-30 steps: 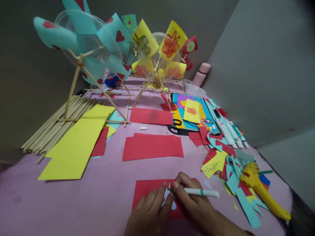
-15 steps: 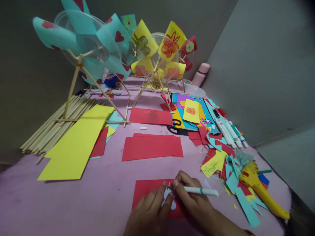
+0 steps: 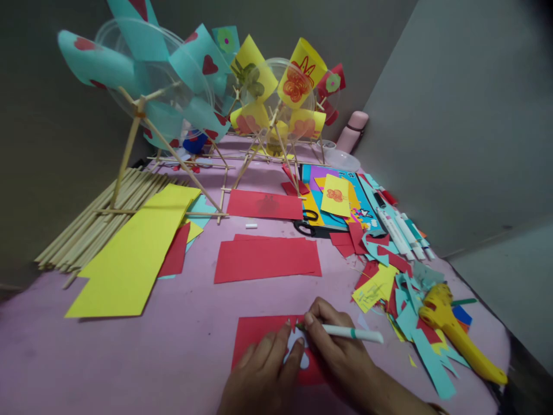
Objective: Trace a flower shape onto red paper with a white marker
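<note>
My right hand [image 3: 339,346] pinches a white marker [image 3: 360,334] with a green band, its tip down at the top of a pale paper cutout [image 3: 297,346]. That cutout lies on a red paper sheet [image 3: 254,331] at the near edge of the table. With fingers spread, my left hand [image 3: 268,366] presses the cutout flat against the sheet. Parts of the cutout are hidden under the fingers. Just beyond my hands, more red paper strips [image 3: 268,259] lie stacked, and a small white marker cap [image 3: 251,226] rests behind them.
Yellow paper strips [image 3: 129,265] and bamboo sticks [image 3: 86,230] lie at left. Stick-framed paper wheels [image 3: 140,109] stand at the back. On the right are paper scraps [image 3: 406,311], a yellow glue gun [image 3: 458,334], markers [image 3: 397,233] and black-handled scissors [image 3: 306,225].
The marker and my right hand have shifted very slightly at the cutout's top. My left hand stays in place on the cutout.
</note>
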Demonstrator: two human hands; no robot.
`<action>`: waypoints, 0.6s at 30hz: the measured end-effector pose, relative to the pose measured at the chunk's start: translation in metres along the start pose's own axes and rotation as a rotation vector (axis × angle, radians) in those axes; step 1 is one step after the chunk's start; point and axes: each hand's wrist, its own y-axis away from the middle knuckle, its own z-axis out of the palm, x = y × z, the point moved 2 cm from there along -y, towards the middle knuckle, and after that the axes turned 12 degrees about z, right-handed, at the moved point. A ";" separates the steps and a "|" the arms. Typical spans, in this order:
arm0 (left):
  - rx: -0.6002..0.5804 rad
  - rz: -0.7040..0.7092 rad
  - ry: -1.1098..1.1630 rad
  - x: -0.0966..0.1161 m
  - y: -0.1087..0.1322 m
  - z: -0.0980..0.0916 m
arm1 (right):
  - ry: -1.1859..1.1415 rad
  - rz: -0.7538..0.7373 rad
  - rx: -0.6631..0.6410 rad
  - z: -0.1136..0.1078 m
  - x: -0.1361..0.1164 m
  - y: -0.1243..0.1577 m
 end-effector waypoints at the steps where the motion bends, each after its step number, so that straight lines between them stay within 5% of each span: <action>1: 0.001 0.001 -0.004 0.000 0.000 0.000 | -0.002 -0.001 0.002 0.000 0.000 0.000; 18: -0.001 0.039 -0.024 -0.002 0.001 0.004 | 0.124 -0.110 0.069 -0.001 0.002 -0.001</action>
